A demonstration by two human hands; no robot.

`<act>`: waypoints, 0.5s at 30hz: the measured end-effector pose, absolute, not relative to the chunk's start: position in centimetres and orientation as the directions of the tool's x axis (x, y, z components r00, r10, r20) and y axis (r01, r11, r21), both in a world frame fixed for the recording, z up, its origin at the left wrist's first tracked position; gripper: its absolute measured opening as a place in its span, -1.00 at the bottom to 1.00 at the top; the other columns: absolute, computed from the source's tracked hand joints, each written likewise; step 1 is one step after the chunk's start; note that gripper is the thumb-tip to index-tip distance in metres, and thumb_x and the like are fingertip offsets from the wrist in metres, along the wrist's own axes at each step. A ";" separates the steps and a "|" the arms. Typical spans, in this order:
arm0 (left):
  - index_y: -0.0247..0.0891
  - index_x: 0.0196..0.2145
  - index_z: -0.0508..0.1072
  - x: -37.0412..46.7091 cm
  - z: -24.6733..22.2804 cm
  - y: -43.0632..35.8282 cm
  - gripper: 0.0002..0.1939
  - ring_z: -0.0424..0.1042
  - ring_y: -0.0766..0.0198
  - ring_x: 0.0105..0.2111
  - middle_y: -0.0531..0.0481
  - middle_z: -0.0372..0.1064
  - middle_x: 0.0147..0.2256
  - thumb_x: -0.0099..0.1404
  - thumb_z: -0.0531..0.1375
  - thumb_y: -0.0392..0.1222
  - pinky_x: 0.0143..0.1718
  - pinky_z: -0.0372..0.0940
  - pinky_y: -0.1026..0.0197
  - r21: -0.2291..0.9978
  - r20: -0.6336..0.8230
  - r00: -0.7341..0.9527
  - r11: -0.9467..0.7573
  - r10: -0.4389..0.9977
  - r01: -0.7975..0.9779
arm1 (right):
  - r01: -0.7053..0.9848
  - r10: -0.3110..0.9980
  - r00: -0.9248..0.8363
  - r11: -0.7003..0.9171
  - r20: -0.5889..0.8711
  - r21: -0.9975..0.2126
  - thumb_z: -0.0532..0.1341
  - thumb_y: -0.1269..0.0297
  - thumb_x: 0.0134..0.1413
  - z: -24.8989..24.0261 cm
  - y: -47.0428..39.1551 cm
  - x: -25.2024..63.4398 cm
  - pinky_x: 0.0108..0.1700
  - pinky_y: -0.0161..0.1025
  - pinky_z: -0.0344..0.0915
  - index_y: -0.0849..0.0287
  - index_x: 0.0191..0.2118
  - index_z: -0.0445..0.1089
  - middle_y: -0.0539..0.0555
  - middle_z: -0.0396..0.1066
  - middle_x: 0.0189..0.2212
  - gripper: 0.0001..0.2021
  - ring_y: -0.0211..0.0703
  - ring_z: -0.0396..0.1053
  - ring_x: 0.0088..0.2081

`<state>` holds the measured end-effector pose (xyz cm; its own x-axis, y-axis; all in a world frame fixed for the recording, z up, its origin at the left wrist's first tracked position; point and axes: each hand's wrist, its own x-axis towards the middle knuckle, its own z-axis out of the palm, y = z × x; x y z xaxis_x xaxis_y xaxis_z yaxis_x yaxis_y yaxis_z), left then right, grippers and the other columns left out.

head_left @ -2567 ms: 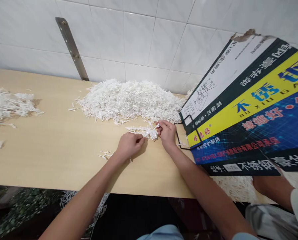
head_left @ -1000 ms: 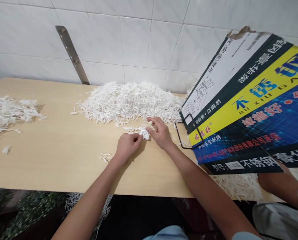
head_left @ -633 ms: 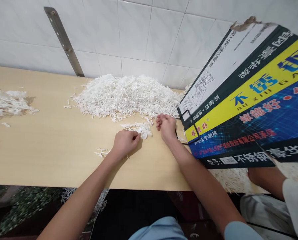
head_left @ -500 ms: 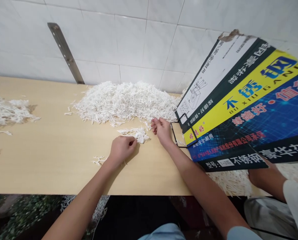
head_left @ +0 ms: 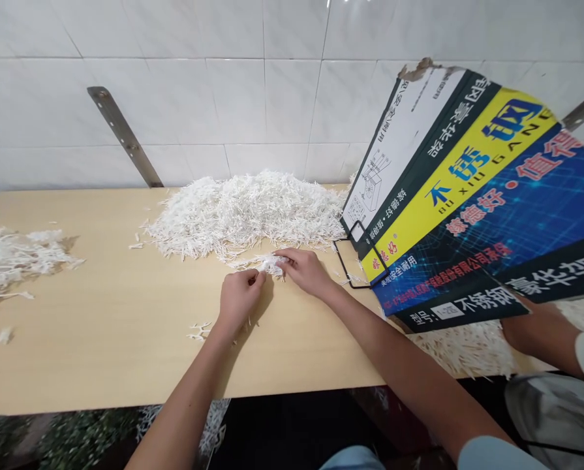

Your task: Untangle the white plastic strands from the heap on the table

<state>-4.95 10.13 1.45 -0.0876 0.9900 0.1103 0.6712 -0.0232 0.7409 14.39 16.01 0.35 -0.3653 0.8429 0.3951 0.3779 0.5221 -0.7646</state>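
Just in front of the long heap of thin white plastic-looking pieces [head_left: 252, 212] lies a small white clump [head_left: 272, 264] of the same kind, with some branched strands. The fingers of my right hand [head_left: 307, 271] are closed on the right side of this clump. My left hand [head_left: 240, 299] is curled in a pinch at the clump's near left edge; what its fingertips hold, if anything, is hidden. Both hands are low over the wooden tabletop [head_left: 139, 326]. A few branched white strands [head_left: 201, 331] lie left of my left wrist.
A printed cardboard panel [head_left: 472, 176] stands tilted on the right, held by a black wire stand [head_left: 348, 264]. Another person's arm [head_left: 541, 336] shows behind it, beside more white pieces [head_left: 462, 349]. A second pile [head_left: 12, 261] lies far left. A metal bracket [head_left: 125, 137] is on the tiled wall.
My right hand has moved from the heap's front edge down and left onto the small clump. My left hand stays curled beside it. The whole view has shifted slightly.
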 end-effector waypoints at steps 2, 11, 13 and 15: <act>-0.21 -0.64 0.14 -5.0 1.5 10.2 -0.54 0.09 0.31 -0.56 0.11 0.04 -0.67 0.32 0.10 0.04 -0.44 -0.06 0.19 0.757 0.090 -0.079 -0.017 0.993 0.653 | 0.297 0.919 -0.249 0.373 0.305 -0.879 0.22 0.10 0.26 0.2 16.4 14.3 -0.37 -0.28 0.37 0.15 -0.25 0.59 0.05 0.55 -0.46 -0.74 -0.20 0.45 -0.46; -0.21 -0.66 0.05 -4.1 1.4 10.7 -0.56 0.02 0.31 -0.57 0.10 -0.05 -0.66 0.27 0.10 -0.03 -0.45 -0.12 0.18 0.708 0.104 0.102 -0.146 0.989 0.691 | -0.120 0.978 0.206 0.053 0.027 -0.991 0.27 0.05 0.13 -0.3 18.3 15.0 -0.66 -0.36 0.21 0.16 -0.44 0.38 -0.01 0.37 -0.64 -0.72 -0.30 0.27 -0.67; -0.20 -0.66 0.00 -4.5 1.3 10.4 -0.56 0.00 0.32 -0.56 0.11 -0.11 -0.65 0.26 0.11 -0.04 -0.45 -0.13 0.19 0.738 0.106 0.111 -0.153 0.988 0.657 | -0.188 0.941 0.338 0.084 0.016 -0.979 0.19 0.02 0.21 -0.2 18.8 15.5 -0.65 -0.35 0.22 0.11 -0.45 0.29 -0.04 0.33 -0.63 -0.69 -0.31 0.22 -0.68; -0.19 -0.63 -0.02 -5.1 1.3 10.0 -0.54 -0.02 0.34 -0.56 0.12 -0.15 -0.62 0.28 0.11 -0.01 -0.46 -0.12 0.21 0.792 0.107 0.098 -0.144 0.989 0.593 | -0.128 0.942 0.321 0.142 0.094 -0.982 0.13 0.01 0.27 -0.2 18.9 15.7 -0.64 -0.34 0.20 0.11 -0.43 0.28 -0.04 0.36 -0.56 -0.68 -0.33 0.20 -0.68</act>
<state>-5.08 10.01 1.26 0.0977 0.9895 0.1066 0.5930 -0.1439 0.7922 15.71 18.95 -0.24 0.3212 0.9423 0.0942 -0.1282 0.1418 -0.9815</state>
